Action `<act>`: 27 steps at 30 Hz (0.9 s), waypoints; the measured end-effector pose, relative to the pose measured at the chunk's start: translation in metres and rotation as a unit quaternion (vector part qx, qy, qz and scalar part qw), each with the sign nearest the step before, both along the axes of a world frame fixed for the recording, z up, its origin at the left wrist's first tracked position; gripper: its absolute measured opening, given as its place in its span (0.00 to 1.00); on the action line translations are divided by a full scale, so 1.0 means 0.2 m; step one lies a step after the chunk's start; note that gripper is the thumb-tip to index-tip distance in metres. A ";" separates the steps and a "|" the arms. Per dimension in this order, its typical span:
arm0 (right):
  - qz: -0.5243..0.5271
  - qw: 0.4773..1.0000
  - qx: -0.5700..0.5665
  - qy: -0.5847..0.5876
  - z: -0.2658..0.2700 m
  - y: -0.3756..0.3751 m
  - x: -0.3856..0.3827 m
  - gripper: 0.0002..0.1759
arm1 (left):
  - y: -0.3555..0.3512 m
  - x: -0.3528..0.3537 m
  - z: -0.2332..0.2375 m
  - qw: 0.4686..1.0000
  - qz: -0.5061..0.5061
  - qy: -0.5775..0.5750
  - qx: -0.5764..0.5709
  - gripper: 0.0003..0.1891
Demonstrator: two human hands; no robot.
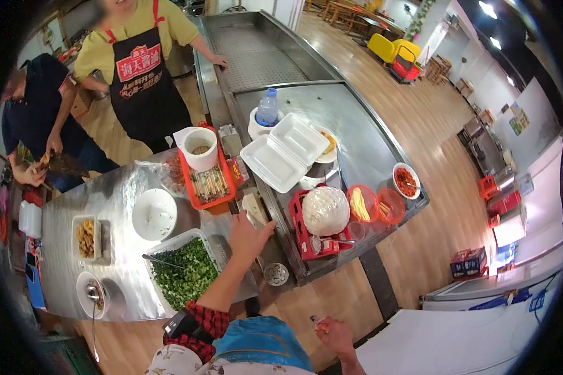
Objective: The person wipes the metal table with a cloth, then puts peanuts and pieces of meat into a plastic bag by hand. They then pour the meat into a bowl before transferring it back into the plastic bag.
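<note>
My left hand (246,235) reaches forward over the gap between the two metal counters. Its thumb and fingers are apart, right at a cream-coloured box (253,205). Low at the right, my right hand (336,335) is closed near my blue apron (263,342), with a small pale thing at its fingertips that I cannot make out. Left of my forearm lies a white tray of chopped greens (182,270) with a spoon in it. An orange basket of skewers (210,185) stands beyond my left hand, carrying a white tub (199,150).
A white bowl (154,214) and smaller food dishes stand on the left counter. The right counter holds an open foam box (283,153), a water bottle (268,107), a bagged white mound (325,211) and a bowl of red sauce (407,181). Two people stand across the counter.
</note>
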State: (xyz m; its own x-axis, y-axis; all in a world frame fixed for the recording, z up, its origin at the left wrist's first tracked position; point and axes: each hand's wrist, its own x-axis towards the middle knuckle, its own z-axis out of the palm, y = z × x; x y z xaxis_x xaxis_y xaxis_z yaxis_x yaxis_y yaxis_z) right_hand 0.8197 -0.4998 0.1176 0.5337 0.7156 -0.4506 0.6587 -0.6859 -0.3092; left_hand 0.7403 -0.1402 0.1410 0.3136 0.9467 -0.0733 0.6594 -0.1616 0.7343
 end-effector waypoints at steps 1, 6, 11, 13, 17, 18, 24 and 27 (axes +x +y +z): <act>-0.015 1.000 0.015 0.014 0.00 0.01 0.01 0.12 | 0.01 0.03 -0.02 1.000 0.008 -0.001 -0.001 0.40; -0.014 1.000 0.015 0.020 0.00 0.02 0.07 0.11 | 0.02 0.09 -0.12 0.998 0.039 0.049 0.019 0.34; -0.039 0.994 0.088 0.055 0.00 0.00 0.11 0.12 | 0.01 0.09 -0.12 0.996 0.080 0.021 -0.041 0.28; -0.087 0.989 0.088 0.085 0.20 0.11 0.10 0.11 | 0.02 0.06 -0.07 0.994 0.098 0.009 -0.054 0.25; -0.132 0.973 0.082 0.171 0.05 0.02 0.21 0.12 | 0.05 -0.09 -0.18 0.987 0.100 -0.057 -0.110 0.24; -0.132 0.973 0.081 0.171 0.09 0.04 0.23 0.12 | 0.05 -0.12 -0.19 0.978 0.097 -0.106 -0.149 0.23; -0.234 0.855 0.215 0.411 0.59 0.45 0.29 0.14 | -0.11 -0.42 0.16 0.907 0.130 -0.311 -0.253 0.17; -0.106 0.871 0.304 0.370 0.77 0.76 0.27 0.15 | -0.19 -0.62 0.35 0.910 0.152 -0.287 -0.257 0.18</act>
